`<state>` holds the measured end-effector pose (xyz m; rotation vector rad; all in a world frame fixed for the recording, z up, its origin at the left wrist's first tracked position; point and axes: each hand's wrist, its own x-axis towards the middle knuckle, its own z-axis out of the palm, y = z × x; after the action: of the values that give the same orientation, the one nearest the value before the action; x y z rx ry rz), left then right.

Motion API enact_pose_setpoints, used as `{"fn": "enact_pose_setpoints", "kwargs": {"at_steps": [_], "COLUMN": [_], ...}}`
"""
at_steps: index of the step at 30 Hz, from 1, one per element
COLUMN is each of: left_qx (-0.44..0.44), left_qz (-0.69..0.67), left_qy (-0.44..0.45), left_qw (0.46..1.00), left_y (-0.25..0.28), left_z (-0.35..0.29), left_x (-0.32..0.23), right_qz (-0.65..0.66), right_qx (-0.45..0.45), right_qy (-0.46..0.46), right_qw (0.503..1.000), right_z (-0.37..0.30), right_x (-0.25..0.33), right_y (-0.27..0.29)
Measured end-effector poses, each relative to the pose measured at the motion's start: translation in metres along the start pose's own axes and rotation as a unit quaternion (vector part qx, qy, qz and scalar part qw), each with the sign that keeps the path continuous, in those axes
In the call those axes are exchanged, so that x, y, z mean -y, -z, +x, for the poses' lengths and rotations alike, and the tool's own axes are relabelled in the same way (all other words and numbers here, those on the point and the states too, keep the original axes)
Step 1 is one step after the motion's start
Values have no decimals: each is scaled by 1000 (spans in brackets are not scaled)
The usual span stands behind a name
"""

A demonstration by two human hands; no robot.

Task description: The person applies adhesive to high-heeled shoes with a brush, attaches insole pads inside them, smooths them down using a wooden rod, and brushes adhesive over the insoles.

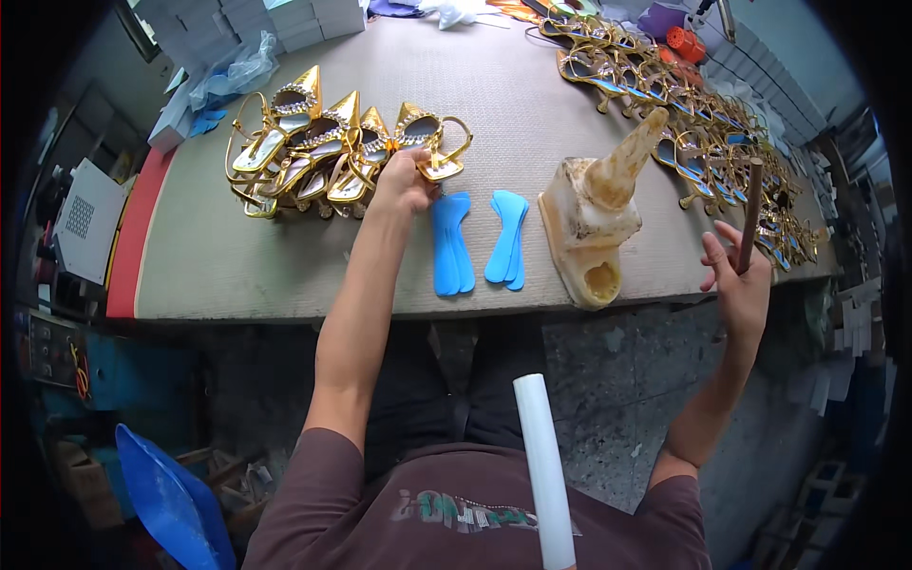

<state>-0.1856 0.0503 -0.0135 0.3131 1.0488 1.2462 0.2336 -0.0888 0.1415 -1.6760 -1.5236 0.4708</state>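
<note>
My left hand (407, 182) is closed on a gold slingback shoe (442, 167) at the right end of a cluster of similar gold pointed shoes (323, 142) with jewelled trim. Just below that hand, a stack of blue insole pads (452, 249) lies on the table, with a second blue stack (507, 236) to its right. Over the table's right front edge, my right hand (741, 285) grips a brown stick (750, 214) that points upward; some of its fingers are loosely spread. Between the hands stands a stained, whitish pot (594, 218) with a crusted cone-shaped spout and a yellowish opening low in front.
Many more gold shoes with blue insoles (703, 123) cover the table's right side. White boxes (304, 24) and crumpled plastic (233, 76) are at the back left. A white tube (544, 465) rises before my chest. A blue plastic object (176, 499) is at the lower left.
</note>
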Motion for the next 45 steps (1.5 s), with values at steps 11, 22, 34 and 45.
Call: {"fn": "enact_pose_setpoints", "kwargs": {"at_steps": [11, 22, 34, 45], "left_qx": [132, -2, 76, 97], "left_qz": [98, 16, 57, 91], "left_qy": [-437, -199, -196, -98], "left_qw": [885, 980, 976, 986], "left_y": [-9, 98, 80, 68], "left_z": [-206, -259, -271, -262], "left_x": [80, 138, 104, 91], "right_qz": [182, 11, -54, 280], "right_qx": [190, 492, 235, 257], "right_qy": [83, 214, 257, 82], "right_qw": [961, 844, 936, 921], "right_z": [-97, -120, -145, -152], "right_x": [105, 66, 66, 61], "right_y": [-162, -197, -187, -191]}}
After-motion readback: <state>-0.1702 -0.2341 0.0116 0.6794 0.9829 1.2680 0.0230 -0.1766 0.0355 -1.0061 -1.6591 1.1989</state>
